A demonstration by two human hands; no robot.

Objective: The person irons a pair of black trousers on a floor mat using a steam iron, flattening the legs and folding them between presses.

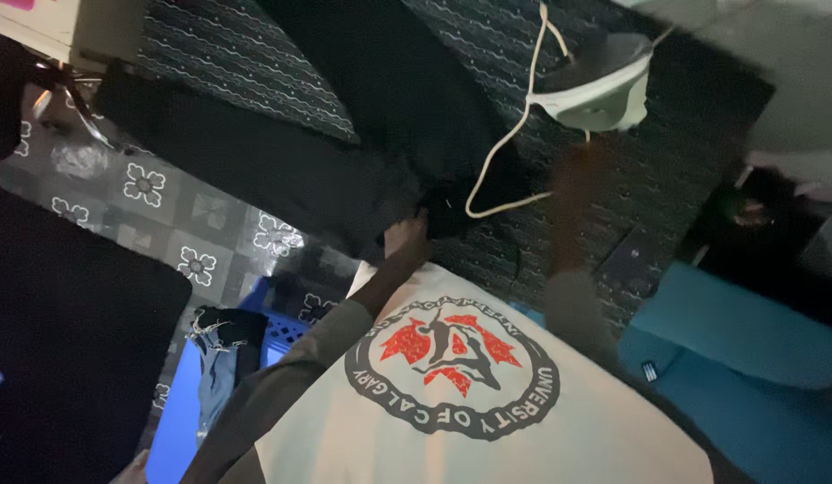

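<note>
A black garment (344,134) lies spread over a dark patterned ironing surface (649,179). My left hand (409,237) reaches out from a long sleeve and pinches the garment's near edge. A white and pale green iron (600,85) stands at the far side of the surface, and its white cord (501,152) loops across the cloth. Just below the iron, my right hand (577,175) is blurred by motion; I cannot tell whether it touches the iron. My pale shirt (470,394) with a round red and grey emblem fills the bottom of the view.
A blue plastic basket (178,403) with denim cloth (214,354) in it sits on flower-patterned floor tiles (165,206) at lower left. A black mat (66,341) lies at left, teal furniture (748,350) at right, and a cream box (66,27) at top left.
</note>
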